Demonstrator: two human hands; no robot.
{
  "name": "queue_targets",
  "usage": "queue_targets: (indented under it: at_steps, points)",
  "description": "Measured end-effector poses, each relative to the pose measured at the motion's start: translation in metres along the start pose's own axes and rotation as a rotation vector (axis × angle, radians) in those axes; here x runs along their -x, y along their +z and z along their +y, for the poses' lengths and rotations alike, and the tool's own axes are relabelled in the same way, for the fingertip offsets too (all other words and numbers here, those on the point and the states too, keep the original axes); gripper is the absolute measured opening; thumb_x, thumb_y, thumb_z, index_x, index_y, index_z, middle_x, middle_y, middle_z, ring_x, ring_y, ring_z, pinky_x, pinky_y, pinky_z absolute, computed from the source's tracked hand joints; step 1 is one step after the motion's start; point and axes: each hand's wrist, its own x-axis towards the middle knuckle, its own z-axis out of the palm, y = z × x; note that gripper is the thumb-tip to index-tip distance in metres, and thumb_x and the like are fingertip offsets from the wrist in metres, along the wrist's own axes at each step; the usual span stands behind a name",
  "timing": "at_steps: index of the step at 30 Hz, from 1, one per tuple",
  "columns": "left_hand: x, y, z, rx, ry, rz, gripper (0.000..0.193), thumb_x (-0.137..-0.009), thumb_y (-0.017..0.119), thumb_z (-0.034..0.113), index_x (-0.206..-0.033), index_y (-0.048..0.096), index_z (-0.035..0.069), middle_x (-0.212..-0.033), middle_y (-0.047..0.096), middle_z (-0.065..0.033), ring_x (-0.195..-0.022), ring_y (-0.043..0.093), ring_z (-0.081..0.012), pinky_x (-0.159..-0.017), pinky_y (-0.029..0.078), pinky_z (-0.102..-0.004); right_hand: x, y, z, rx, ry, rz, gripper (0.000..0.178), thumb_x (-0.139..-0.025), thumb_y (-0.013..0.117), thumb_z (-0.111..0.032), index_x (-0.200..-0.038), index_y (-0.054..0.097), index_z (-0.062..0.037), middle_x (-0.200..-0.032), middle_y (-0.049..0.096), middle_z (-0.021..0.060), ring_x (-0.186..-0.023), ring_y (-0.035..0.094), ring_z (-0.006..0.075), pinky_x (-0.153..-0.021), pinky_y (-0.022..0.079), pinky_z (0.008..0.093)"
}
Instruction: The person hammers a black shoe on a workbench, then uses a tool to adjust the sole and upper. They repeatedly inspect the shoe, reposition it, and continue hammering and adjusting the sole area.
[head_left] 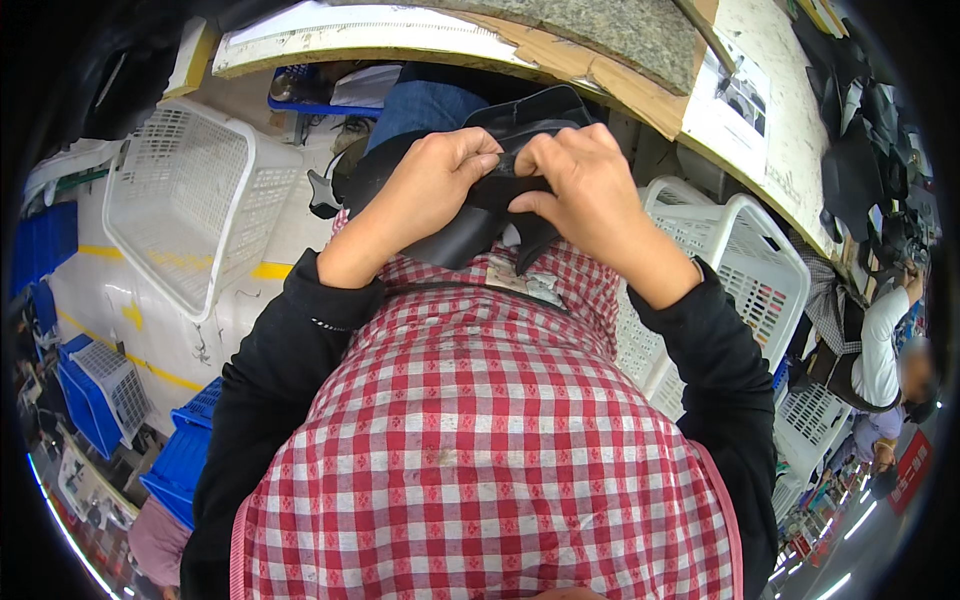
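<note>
A black leather-like piece (450, 238) with several flaps and folds lies over my lap, below the table's near edge. My left hand (440, 180) pinches it near its middle, thumb and forefinger pressed together. Close by on the right, my right hand (585, 190) grips the same piece, its fingers bent and the thumb underneath. The two sets of fingertips almost meet at a fold. What exactly lies between them is too small to make out. A small pale patch shows beneath the piece, near my right thumb.
A worktable (370, 50) with a stone slab (610, 40) and cardboard stands ahead. White crates sit at left (200, 200) and right (745, 260). Blue crates (185, 460) stand at lower left. More black pieces (855, 150) lie at far right, where another person (885, 340) works.
</note>
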Motion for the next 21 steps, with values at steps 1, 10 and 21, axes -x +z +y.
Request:
queue_targets:
  at_steps: [1, 10, 21]
  points:
    - [-0.001, -0.001, 0.000, 0.028, -0.034, -0.010, 0.016, -0.103, 0.062, 0.010, -0.107, 0.067, -0.004, -0.083, 0.064, -0.0001, -0.078, 0.055, -0.0091, -0.073, 0.048, -0.0265, -0.001, 0.000, 0.003, -0.009, 0.032, 0.003, 0.036, -0.068, 0.090, -0.024, -0.091, 0.064, -0.0113, -0.080, 0.067, 0.0014, -0.082, 0.064, 0.0236, -0.081, 0.043, 0.0381]
    - [0.014, -0.008, -0.003, 0.267, -0.147, -0.045, 0.021, -0.101, 0.063, 0.005, -0.117, 0.071, -0.004, -0.097, 0.073, -0.0012, -0.088, 0.064, -0.0067, -0.081, 0.053, -0.0234, -0.010, 0.002, 0.020, -0.124, 0.096, -0.144, 0.035, -0.072, 0.090, -0.025, -0.090, 0.064, -0.0095, -0.078, 0.067, 0.0058, -0.079, 0.066, 0.0273, -0.081, 0.046, 0.0384]
    - [0.016, -0.004, -0.012, 0.494, -0.278, -0.023, 0.022, -0.096, 0.067, 0.001, -0.115, 0.073, -0.005, -0.096, 0.075, -0.0047, -0.086, 0.066, -0.0090, -0.082, 0.053, -0.0242, -0.014, 0.000, 0.022, -0.146, 0.142, -0.203, 0.034, -0.074, 0.089, -0.025, -0.093, 0.066, -0.0084, -0.083, 0.071, 0.0085, -0.084, 0.069, 0.0295, -0.085, 0.047, 0.0392]
